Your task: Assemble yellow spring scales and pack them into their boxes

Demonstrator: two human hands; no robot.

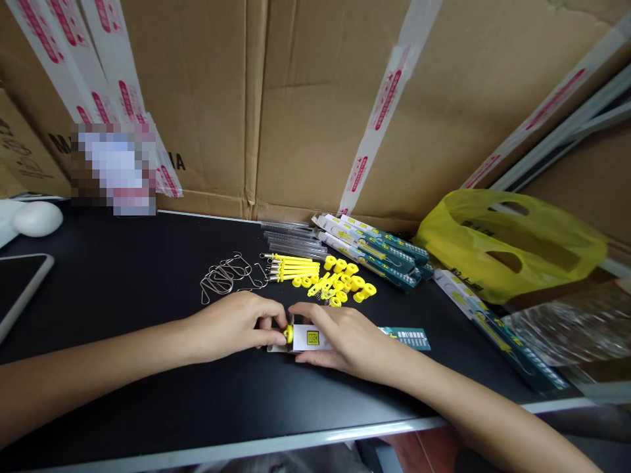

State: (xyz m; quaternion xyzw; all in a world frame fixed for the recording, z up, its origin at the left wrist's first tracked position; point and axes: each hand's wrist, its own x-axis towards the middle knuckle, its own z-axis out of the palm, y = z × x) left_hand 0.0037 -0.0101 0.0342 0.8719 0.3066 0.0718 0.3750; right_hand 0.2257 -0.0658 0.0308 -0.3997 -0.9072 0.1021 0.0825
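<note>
In the head view, my left hand point(236, 328) pinches a small yellow plastic part point(288, 334) at the left end of a slim white and teal cardboard box point(305, 337). My right hand point(350, 338) is wrapped over the middle of that box, holding it flat on the table. The box's left end flap is open; how far the yellow part reaches inside is hidden. Just beyond my hands lie yellow sticks with metal ends point(298, 268), loose yellow caps and rings point(355, 283), and bent metal wire hooks point(219, 276).
Behind the parts are clear plastic tubes point(293, 238) and a pile of similar boxes point(369, 246). Another box point(503, 332) lies at the right, near a yellow plastic bag point(517, 243). A tablet-like device point(22, 289) and a white rounded object point(37, 219) are at the left.
</note>
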